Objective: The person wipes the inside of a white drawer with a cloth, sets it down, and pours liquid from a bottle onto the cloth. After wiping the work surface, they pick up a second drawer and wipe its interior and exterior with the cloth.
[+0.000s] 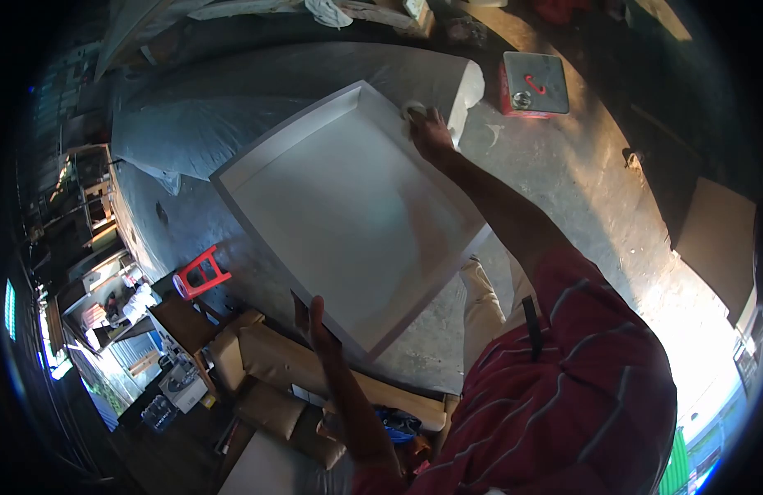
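A large, shallow pale tray-like panel (pixel 340 206) with raised edges lies tilted across the middle of the view. My left hand (pixel 319 326) grips its lower left edge, thumb up on the rim and fingers mostly beneath. At the upper right edge, my right hand (pixel 431 136) is closed around a small pale round pad (pixel 413 109), which rests against the rim. Part of the pad is hidden by the fingers.
A red tin with a grey lid (pixel 546 82) stands at the upper right. Plastic sheeting (pixel 175 136) lies behind the panel. A red stool (pixel 203 272) and a tan cushioned bench (pixel 282 359) are at the lower left.
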`<move>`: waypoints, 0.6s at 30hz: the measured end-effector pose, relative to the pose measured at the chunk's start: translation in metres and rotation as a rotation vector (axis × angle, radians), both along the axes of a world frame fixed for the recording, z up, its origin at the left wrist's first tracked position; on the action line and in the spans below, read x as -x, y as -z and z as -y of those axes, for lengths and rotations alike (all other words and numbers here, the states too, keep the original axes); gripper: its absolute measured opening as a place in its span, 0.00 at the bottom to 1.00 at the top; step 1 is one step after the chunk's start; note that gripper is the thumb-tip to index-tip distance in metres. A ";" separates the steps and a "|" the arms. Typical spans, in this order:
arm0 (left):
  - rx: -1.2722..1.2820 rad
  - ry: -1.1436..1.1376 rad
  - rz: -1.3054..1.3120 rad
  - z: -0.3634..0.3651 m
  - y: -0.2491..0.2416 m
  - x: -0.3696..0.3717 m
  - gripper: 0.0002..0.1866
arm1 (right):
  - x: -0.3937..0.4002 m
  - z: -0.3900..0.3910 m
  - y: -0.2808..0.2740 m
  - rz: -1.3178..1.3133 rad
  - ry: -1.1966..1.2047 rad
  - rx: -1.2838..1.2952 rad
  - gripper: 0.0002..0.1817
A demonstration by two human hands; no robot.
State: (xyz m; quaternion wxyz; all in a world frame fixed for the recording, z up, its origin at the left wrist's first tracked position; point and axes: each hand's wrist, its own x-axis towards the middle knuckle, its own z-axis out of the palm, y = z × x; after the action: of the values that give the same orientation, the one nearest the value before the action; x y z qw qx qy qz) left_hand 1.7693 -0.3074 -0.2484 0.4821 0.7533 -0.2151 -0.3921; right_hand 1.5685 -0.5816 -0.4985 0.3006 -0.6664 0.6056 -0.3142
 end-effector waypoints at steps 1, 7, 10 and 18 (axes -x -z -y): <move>0.004 0.016 0.055 -0.001 0.000 0.001 0.37 | -0.015 0.017 -0.001 0.023 0.007 0.013 0.16; 0.006 -0.051 0.045 -0.003 -0.007 0.019 0.38 | -0.092 0.146 0.031 -0.018 -0.094 -0.158 0.16; -0.008 -0.139 0.030 -0.016 0.002 0.022 0.37 | -0.090 0.181 0.002 -0.005 -0.062 -0.072 0.17; 0.021 -0.125 0.068 -0.008 -0.002 0.037 0.36 | -0.150 0.085 -0.057 0.252 -0.438 0.308 0.17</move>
State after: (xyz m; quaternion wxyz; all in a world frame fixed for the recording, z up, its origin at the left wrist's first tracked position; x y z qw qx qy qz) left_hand 1.7323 -0.2992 -0.2465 0.5058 0.7731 -0.1881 -0.3332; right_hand 1.7190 -0.6661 -0.4419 0.3293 -0.7748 0.3504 -0.4105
